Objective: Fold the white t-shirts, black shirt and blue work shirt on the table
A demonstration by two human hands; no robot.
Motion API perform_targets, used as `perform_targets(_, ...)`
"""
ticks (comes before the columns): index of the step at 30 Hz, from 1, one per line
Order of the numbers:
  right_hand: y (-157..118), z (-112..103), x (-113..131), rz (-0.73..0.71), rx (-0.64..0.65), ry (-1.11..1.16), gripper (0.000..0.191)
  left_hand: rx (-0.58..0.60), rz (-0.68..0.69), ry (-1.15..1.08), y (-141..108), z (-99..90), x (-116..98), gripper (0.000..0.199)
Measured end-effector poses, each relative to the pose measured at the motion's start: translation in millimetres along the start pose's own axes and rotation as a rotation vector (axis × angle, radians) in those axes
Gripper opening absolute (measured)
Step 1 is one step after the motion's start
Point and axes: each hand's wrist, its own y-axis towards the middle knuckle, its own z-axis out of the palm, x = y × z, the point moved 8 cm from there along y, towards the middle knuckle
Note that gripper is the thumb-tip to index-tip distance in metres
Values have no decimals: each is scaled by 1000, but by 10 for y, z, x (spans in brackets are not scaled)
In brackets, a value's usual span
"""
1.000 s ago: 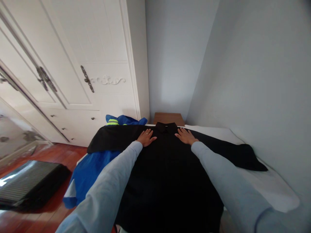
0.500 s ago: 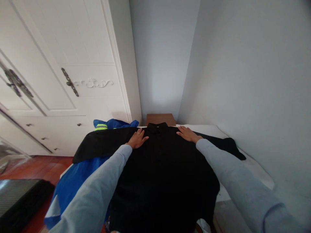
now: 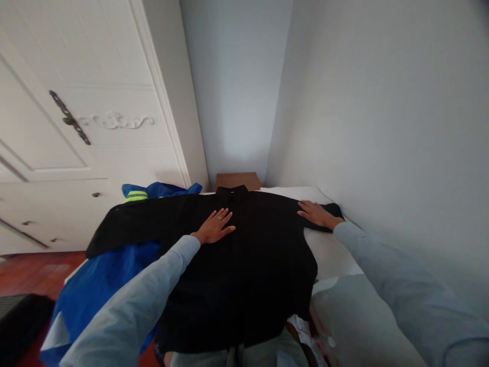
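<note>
"Black cloth fills the middle of the frame. What is it?"

"A collared shirt [image 3: 248,275], spread face up through the centre and lower centre, its collar [image 3: 231,193] at the top. One sleeve [image 3: 130,224] runs out to the left across blue fabric [image 3: 103,280]; the other goes right, over a pale cover [image 3: 332,255]."

"And the hands?"

"Both bare, neither gripping anything. The left hand [image 3: 215,227] lies palm down on the shirt front just below the collar, fingers a little spread, thumb apart. Right of centre, the right hand [image 3: 317,213] is laid open on the upper part of the other sleeve, fingers extended."

"How would you press cloth well from that pose?"

"I'd use whole palms and light, even weight. Let the left steady the front while the right strokes outward along the sleeve. Too hard a push could, I think, pull the collar askew or bunch the blue layer beneath."

"Any wrinkles to watch?"

"Hard to tell; the black is matte and so dark that folds barely show. The blue looks soft and rumpled, with a white patch at lower left. Farther up, a fluorescent yellow-green band [image 3: 136,195] stands out."

"And around it?"

"A flat-topped brown wooden piece [image 3: 239,180] behind the collar, and at upper left a white wardrobe [image 3: 126,66] with raised scrollwork and a dark metal handle [image 3: 70,120]."
</note>
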Motion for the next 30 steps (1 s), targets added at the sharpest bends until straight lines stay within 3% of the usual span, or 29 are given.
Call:
perform_targets(3,-128,-148,-269,179,-31,-16,70,-16,-3,11,-1,-8,8,85)
perform_targets(5,-197,-255,-135,161,-81,-5,70,-29,-6,12,-2,-13,3,85)
perform_targets(8,-354,-314,560,-155,-147,35,70,-28,-9,13,3,-11,-5,86)
perform_targets(10,-571,-223,1094,-440,-110,40,68,-16,-13,17,8,-6,-3,86)
perform_targets(11,-699,-152,1281,-545,-73,40,69,-11,-16,19,10,-2,0,86)
perform_targets(13,-921,-18,1408,-614,-2,48,71,-8,-16,24,13,5,7,85)
perform_targets(17,-1204,80,942,-450,30,96,73,-32,-4,28,26,18,29,84)
perform_targets(22,-1398,-85,304,-212,-83,141,65,-32,-5,24,46,34,47,86)
perform_targets(27,-1252,-288,109,-55,-299,97,59,-26,-17,18,42,16,38,86)
perform_targets(30,-1043,-223,-11,-39,-243,34,57,-23,-20,21,35,8,33,85)
